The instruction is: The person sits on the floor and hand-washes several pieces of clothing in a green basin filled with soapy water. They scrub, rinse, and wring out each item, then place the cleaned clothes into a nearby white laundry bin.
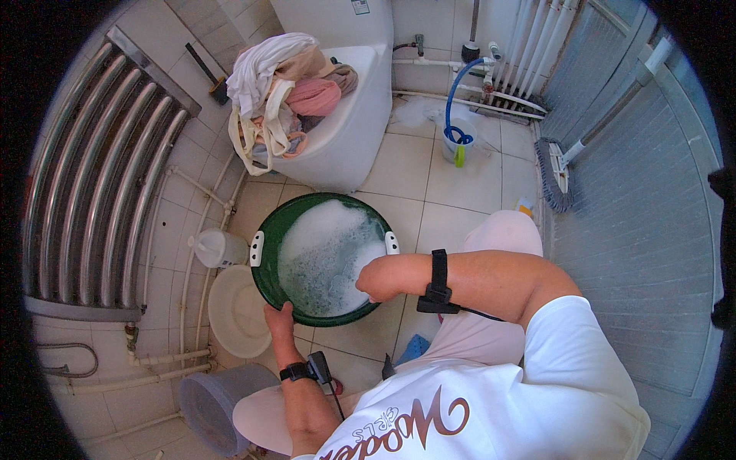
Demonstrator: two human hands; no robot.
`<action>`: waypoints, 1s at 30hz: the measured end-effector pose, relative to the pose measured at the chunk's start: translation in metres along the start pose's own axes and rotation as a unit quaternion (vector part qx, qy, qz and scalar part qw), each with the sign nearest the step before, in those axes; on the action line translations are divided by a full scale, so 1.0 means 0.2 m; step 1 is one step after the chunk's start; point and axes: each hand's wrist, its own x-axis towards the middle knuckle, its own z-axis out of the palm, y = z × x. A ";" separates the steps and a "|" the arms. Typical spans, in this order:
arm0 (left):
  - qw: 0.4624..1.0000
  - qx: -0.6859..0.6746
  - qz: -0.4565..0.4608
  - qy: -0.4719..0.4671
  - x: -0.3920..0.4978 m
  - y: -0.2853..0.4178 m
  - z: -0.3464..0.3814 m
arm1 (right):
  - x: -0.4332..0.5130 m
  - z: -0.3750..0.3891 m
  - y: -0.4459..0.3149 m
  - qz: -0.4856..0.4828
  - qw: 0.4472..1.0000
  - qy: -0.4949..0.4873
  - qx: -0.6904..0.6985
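On the tiled floor before me sits a round dark green plastic basin [265, 287] with white side handles. Soapy water [325, 273] in it carries thick white foam [333, 224]. My left hand [279, 318] grips the basin's near rim, with the thumb over the edge and the other fingers hidden. Over the basin's right side, my right hand [376, 279] is bent downward at the foam. Its fingers are mostly hidden beneath the hand, so whether they hold anything does not show.
A heap of clothes [313, 95] rests on a white tub's edge [351, 167]. Left of the basin stand a white jug [218, 248], a pale basin [238, 313] and a translucent bucket [224, 402]. A small bucket [454, 150] holds a blue hose [451, 98]; a mop [555, 172] leans right.
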 end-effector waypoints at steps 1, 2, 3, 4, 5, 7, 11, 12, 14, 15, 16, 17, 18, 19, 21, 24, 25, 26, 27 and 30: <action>1.000 0.003 0.013 0.000 0.00 0.01 0.00 | 0.00 0.00 0.00 -0.002 1.000 0.000 -0.003; 1.000 0.002 0.016 -0.002 -0.01 0.01 0.00 | 0.00 0.00 0.00 -0.003 1.000 0.002 -0.001; 1.000 0.002 0.010 -0.001 -0.02 0.02 0.00 | 0.00 0.00 0.00 -0.005 1.000 0.004 -0.001; 1.000 0.002 0.019 -0.004 -0.02 0.03 0.00 | 0.00 0.00 0.00 -0.008 1.000 0.006 0.000; 1.000 0.004 0.018 -0.004 -0.02 0.03 0.00 | 0.00 0.00 0.01 -0.006 1.000 0.004 -0.001; 0.999 0.020 0.029 -0.001 -0.03 0.05 0.00 | 0.00 0.01 0.01 -0.006 1.000 0.003 -0.004; 0.998 0.045 0.052 0.004 -0.04 0.07 0.00 | 0.00 0.02 0.02 -0.007 1.000 0.005 0.004; 0.998 0.049 0.039 0.007 -0.04 0.07 0.00 | 0.00 0.02 0.02 -0.008 1.000 0.005 0.002; 0.997 0.059 0.056 0.007 -0.04 0.08 0.00 | 0.01 0.02 0.02 -0.011 1.000 0.008 0.001; 0.996 0.073 0.046 0.011 -0.04 0.09 0.00 | 0.00 0.02 0.03 -0.014 1.000 0.011 0.004; 0.996 0.067 0.055 0.007 -0.04 0.09 0.00 | 0.00 0.02 0.03 -0.017 1.000 0.015 0.006; 0.996 0.068 0.050 0.006 -0.05 0.10 0.00 | 0.00 0.01 0.03 -0.018 1.000 0.011 0.007; 0.997 0.069 0.043 0.011 -0.05 0.10 0.00 | 0.00 0.01 0.03 -0.017 1.000 0.009 0.005; 0.997 0.068 0.047 0.006 -0.05 0.10 0.00 | -0.01 0.01 0.03 -0.017 1.000 0.008 0.004; 0.997 0.070 0.039 0.013 -0.05 0.10 0.00 | -0.02 0.00 0.02 -0.014 1.000 0.009 0.002; 0.998 0.037 0.043 0.006 -0.04 0.11 0.01 | -0.03 -0.01 0.02 -0.009 1.000 0.015 0.006; 0.998 0.039 0.056 0.005 -0.04 0.11 0.01 | -0.03 0.00 0.02 -0.007 1.000 0.017 0.009; 0.998 0.044 0.055 0.005 -0.04 0.11 0.01 | -0.03 0.00 0.02 -0.005 1.000 0.012 0.007; 0.998 0.052 0.044 0.009 -0.04 0.12 0.01 | -0.03 0.00 0.02 -0.003 1.000 0.006 0.005; 0.996 0.077 0.046 0.014 -0.05 0.14 0.01 | -0.02 0.03 0.04 -0.025 0.998 0.058 0.016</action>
